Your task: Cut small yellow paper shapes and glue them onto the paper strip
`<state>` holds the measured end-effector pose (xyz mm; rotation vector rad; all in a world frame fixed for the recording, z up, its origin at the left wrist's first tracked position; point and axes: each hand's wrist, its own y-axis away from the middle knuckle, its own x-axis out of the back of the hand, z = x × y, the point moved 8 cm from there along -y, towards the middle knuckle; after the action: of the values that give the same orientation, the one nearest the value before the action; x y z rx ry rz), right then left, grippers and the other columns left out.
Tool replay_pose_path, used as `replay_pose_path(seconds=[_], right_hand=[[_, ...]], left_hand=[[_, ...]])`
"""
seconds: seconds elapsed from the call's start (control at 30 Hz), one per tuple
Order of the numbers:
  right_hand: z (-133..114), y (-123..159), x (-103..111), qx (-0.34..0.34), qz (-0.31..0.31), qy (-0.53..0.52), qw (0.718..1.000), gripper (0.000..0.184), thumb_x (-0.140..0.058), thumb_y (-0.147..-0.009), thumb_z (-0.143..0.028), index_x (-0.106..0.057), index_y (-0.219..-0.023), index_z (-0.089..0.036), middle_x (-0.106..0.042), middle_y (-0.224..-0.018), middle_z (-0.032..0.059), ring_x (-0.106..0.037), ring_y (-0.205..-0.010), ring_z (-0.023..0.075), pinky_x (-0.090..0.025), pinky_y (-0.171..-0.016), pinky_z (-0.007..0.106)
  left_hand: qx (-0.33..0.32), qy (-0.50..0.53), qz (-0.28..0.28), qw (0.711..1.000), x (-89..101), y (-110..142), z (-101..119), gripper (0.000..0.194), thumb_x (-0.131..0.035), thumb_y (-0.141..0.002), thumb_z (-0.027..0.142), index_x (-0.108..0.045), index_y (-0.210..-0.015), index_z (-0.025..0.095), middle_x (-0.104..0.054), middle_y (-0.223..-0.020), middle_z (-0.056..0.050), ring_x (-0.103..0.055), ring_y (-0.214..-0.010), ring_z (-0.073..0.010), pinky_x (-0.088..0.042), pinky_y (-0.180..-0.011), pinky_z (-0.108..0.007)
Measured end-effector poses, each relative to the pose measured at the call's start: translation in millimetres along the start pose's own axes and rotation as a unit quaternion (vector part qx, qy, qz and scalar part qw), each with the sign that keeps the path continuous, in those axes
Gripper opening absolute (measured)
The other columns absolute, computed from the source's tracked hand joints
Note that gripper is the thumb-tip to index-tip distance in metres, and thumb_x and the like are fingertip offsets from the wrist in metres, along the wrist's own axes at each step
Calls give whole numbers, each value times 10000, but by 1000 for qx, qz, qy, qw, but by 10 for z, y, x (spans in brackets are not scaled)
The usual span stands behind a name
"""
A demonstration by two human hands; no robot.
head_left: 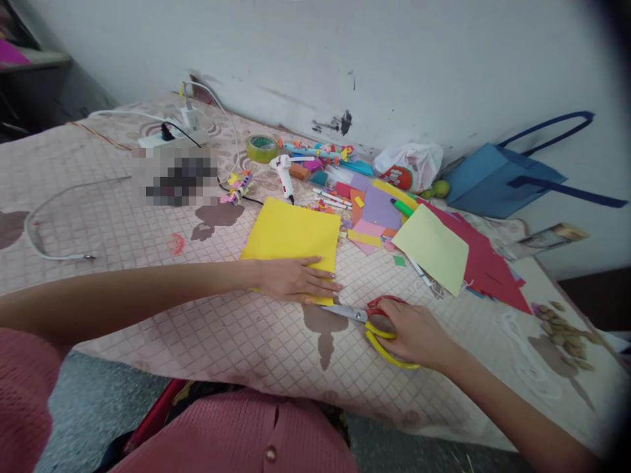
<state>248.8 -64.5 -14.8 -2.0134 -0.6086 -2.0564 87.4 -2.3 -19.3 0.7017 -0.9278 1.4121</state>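
Note:
A yellow sheet (296, 230) lies on the patterned tablecloth in front of me. My left hand (296, 278) rests flat across its near part, fingers stretched toward the right. Just to the right, my right hand (414, 332) has its fingers on the handles of a pair of scissors (355, 314), one handle red and the other yellow. The blades point left, their tips near the sheet's lower right corner. Whether the tips touch the sheet I cannot tell.
Behind the sheet stand a white glue gun (282, 174) and a roll of tape (261, 149). Coloured paper scraps (379, 207), a pale yellow sheet (434, 246) and red paper (486, 263) lie to the right. A blue bag (503, 180) leans by the wall; a power strip (172, 136) sits back left.

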Motion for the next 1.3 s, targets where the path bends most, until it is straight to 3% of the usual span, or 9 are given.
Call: replay_pose_path(seconds=[0.23,0.43,0.7,0.9,1.1,1.3], right_hand=[[-16,-18,0,10,7,-2,1000,249,-567,-738,-360,-498,-910,-194,-645,-826,51,-623,-769,225,-426,-611,293],[-19,0,-2,15,-3,10,1000,216,-549,-767,-369,-489,-887,-199,-641,-811,49,-621,-772,223,-425,-622,294],[-33,14,-7,11,-1,10,1000,206,-522,-780,-360,-474,-890,-193,-635,-804,53,-613,-752,227,-411,-603,301],[-37,18,-5,2,-1,10,1000,205,-531,-775,-349,-468,-895,-195,-633,-838,56,-608,-780,235,-411,-622,311],[-47,-9,-36,3,-5,2,1000,223,-538,-762,-320,-468,-926,-186,-626,-865,64,-607,-806,236,-415,-640,314],[-32,-5,-65,2,-15,10,1000,204,-544,-775,-333,-462,-901,-195,-631,-839,52,-611,-783,233,-408,-620,312]], left_hand=[[25,23,7,999,27,-4,-27,487,-404,-879,300,-312,-1353,366,-357,-1414,75,-258,-1329,-137,22,-1117,-342],[-10,-1,18,1000,19,7,5,501,-365,-891,314,-260,-1380,339,-342,-1424,41,-253,-1334,-158,10,-1119,-369],[11,-44,-2,999,115,60,-1,483,-299,-917,320,-236,-1395,290,-214,-1477,21,-114,-1369,-156,58,-1111,-374],[13,-81,-4,997,94,168,-42,458,-299,-923,325,-269,-1380,325,-306,-1444,19,-173,-1360,-180,76,-1102,-429],[37,-82,-24,996,37,173,-80,465,-298,-923,309,-245,-1384,339,-271,-1457,47,-150,-1365,-155,108,-1099,-405],[33,-70,4,997,71,178,-67,468,-320,-913,302,-264,-1374,357,-296,-1446,60,-200,-1353,-163,79,-1108,-396]])
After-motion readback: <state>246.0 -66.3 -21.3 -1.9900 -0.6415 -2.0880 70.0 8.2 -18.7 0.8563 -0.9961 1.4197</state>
